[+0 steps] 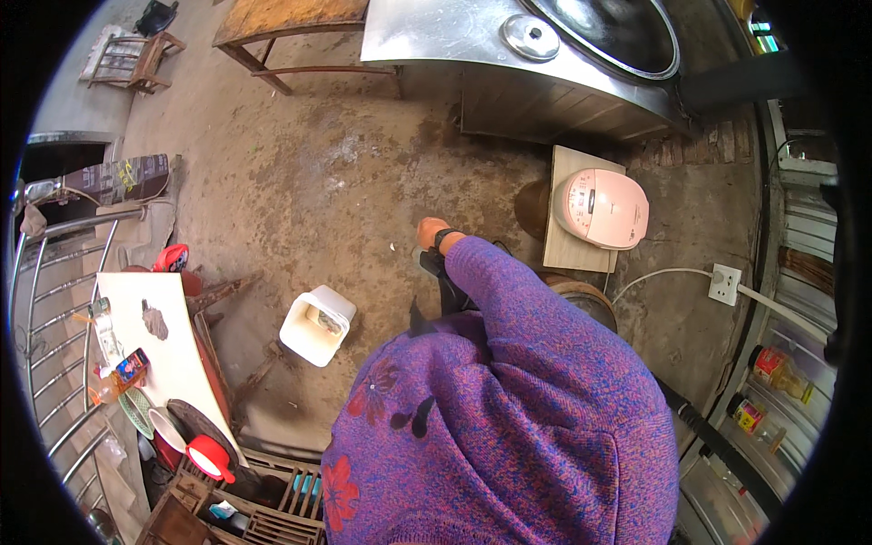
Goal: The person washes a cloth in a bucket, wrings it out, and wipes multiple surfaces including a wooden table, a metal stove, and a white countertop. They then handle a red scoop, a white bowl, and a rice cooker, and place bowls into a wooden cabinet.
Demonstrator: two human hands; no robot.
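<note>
One hand shows, at the end of a purple knitted sleeve that comes from the right side; I take it as my right hand [431, 233]. It wears a dark wristband and is held low before my body, its fingers bent and partly turned from view. Whether it holds anything cannot be told. Dark shoes or clothing show just below it. My left hand is out of view, hidden by the body. On the concrete floor to the left stands a white plastic bin [317, 325] with some scraps inside. A pink rice cooker [603, 209] sits on a wooden board [555, 252] to the right.
A steel-topped stove [443, 34] with a large wok [613, 30] and a pot lid [531, 37] stands ahead. Beside it is a wooden table [293, 17]. A white-topped table [191, 340] with a red ladle [210, 458] is at left. A wall socket [724, 284] has a cable.
</note>
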